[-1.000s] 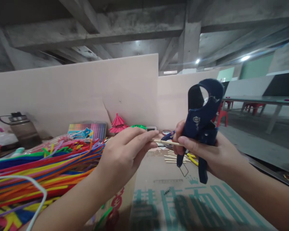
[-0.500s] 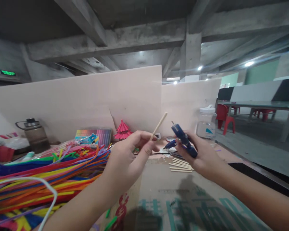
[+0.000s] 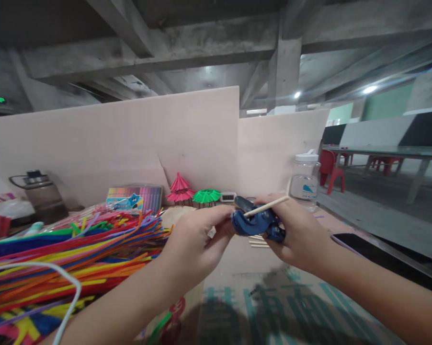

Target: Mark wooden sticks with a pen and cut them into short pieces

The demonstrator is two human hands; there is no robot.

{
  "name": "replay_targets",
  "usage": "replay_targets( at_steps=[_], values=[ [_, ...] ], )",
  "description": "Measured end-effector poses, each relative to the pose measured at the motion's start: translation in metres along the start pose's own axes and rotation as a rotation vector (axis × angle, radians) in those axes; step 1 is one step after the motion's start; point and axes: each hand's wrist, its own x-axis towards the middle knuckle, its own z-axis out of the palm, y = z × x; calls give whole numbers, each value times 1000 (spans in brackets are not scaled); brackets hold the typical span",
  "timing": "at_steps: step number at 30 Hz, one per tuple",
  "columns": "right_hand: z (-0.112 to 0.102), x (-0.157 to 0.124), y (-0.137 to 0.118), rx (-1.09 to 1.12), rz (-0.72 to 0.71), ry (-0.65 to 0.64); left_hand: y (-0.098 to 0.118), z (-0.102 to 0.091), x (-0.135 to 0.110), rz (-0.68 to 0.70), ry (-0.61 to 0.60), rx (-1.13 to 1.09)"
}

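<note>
My right hand [image 3: 298, 235] grips a dark blue cutter tool [image 3: 256, 222], held low over the cardboard sheet [image 3: 280, 306]. A thin wooden stick [image 3: 267, 206] lies through the tool's jaws and points up to the right. My left hand [image 3: 198, 239] is closed, its fingers pinched at the stick's near end against the tool. Several short cut sticks [image 3: 258, 243] lie on the cardboard just under the hands.
A big heap of coloured pipe cleaners [image 3: 68, 254] fills the left. At the back stand a marker box [image 3: 134, 197], a pink paper umbrella [image 3: 180, 188], a green one [image 3: 206, 195], a clear jar [image 3: 303, 181] and a metal kettle [image 3: 39, 191]. A dark phone [image 3: 363, 242] lies at the right.
The stick went from pointing upward in my left hand to lying in the tool's jaws. Both hands came together, and the tool turned toward the left hand.
</note>
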Motion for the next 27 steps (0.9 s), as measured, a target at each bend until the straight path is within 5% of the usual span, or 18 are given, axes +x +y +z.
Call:
replay_targets(
  at_steps=[27],
  values=[
    [-26,8,2,-305,-287,159,10,-12,2,185,-167,-122]
  ],
)
